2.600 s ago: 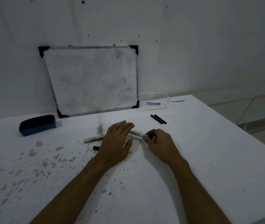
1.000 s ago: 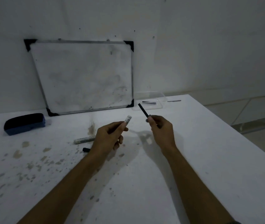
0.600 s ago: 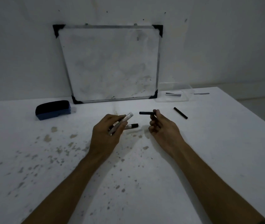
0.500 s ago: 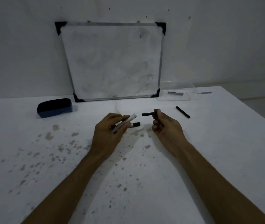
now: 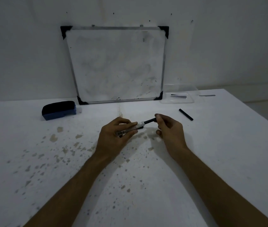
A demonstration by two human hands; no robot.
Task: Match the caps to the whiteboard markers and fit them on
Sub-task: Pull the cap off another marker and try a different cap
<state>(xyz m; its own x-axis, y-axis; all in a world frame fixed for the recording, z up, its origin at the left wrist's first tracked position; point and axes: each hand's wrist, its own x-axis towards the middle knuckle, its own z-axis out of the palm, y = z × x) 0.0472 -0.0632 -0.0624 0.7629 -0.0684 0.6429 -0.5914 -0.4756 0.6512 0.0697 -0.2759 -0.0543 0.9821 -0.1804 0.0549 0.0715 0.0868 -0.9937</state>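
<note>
Left hand [image 5: 113, 136] grip closed round white marker [image 5: 128, 128], barrel angled up toward right, above worktop [image 5: 228, 161] centre. Right hand [image 5: 169, 128] fingertips pinched on black cap [image 5: 149, 120], cap's open end meeting marker tip; whether fully seated, cannot tell. Second black cap [image 5: 186, 114] lies loose on worktop, far right of hands. Blue eraser [image 5: 58, 110] far left. Whiteboard [image 5: 115, 64] leans on wall. Clear tray [image 5: 177, 97] just right of board.

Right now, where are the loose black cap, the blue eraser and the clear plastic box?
loose black cap [image 5: 186, 114], head view, middle of its length
blue eraser [image 5: 59, 110], head view, front side
clear plastic box [image 5: 177, 101], head view, front rim
</note>
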